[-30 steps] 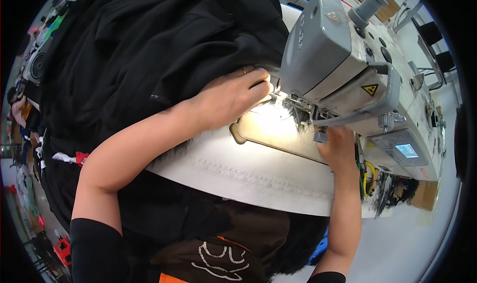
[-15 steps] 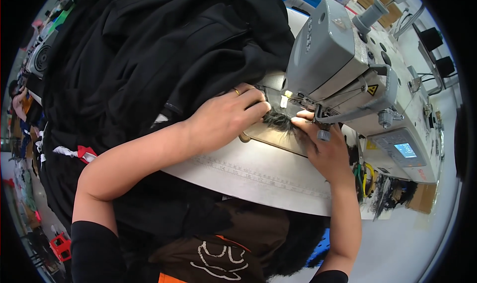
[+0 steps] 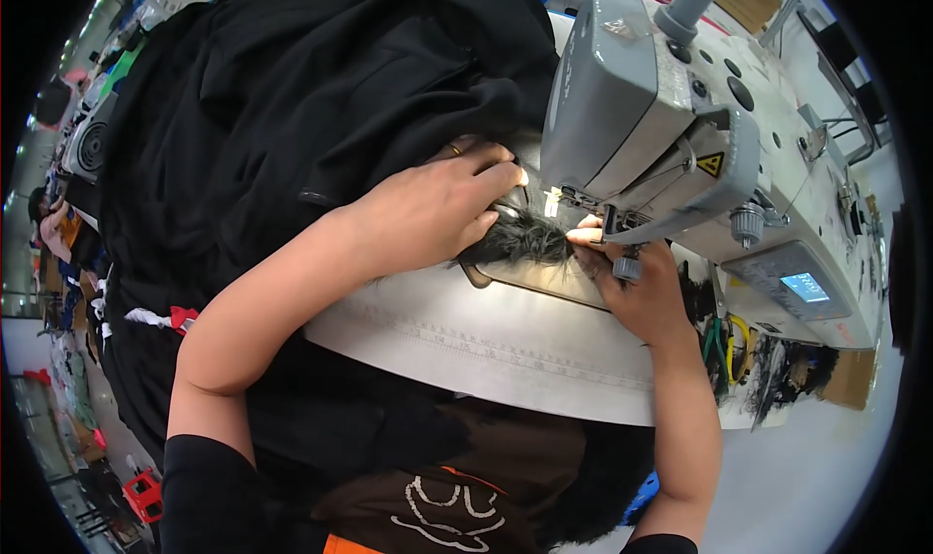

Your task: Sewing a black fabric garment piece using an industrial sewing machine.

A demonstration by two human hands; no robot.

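Note:
A bulky black garment [image 3: 321, 97] is heaped over the left of the machine bed. Black fur trim [image 3: 530, 241] lies at its edge, before the lit needle area of a grey-and-white sewing machine [image 3: 622, 97]. My left hand [image 3: 428, 209], a ring on one finger, is bent over the black fabric, its fingertips gripping the edge beside the fur and the thumb near the tufts. To the right of the needle, my right hand [image 3: 639, 287] pinches the fur trim's right end, with thumb and forefinger close together. The presser foot parts partly hide those fingers.
The white table edge [image 3: 486, 335] carries a printed ruler. At the machine's right are a lit control panel [image 3: 803, 287], yellow-handled scissors [image 3: 739, 348] and loose black fur scraps [image 3: 777, 379]. Brown fabric [image 3: 457, 501] with a white line drawing hangs below the table. A red stool [image 3: 143, 496] stands far left.
The whole view has shifted slightly. My left hand has drawn back a little from the fur, uncovering more of it, and its thumb now shows. My right hand keeps its pinch.

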